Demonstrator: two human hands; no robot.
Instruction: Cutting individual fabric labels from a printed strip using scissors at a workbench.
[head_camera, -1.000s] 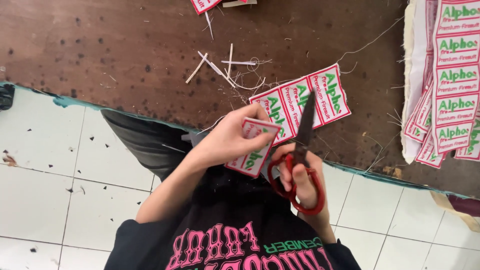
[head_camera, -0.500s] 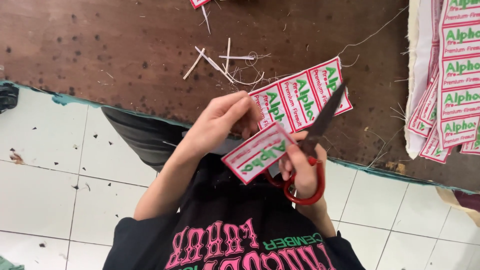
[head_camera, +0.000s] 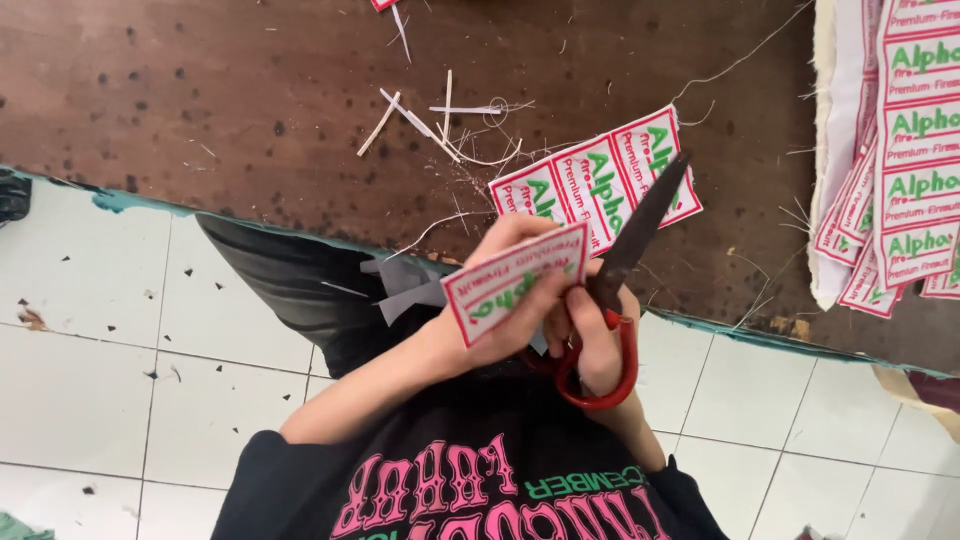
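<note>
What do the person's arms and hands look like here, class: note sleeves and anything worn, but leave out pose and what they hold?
Both forearms are bare. The left hand and right hand wear no gloves; no rings, watch or bracelets are visible. The short sleeves belong to a black T-shirt with large pink lettering and a smaller line of green lettering across the chest.

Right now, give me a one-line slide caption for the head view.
Left hand holds a cut label beside red-handled scissors in the right hand, above a brown table.
</note>
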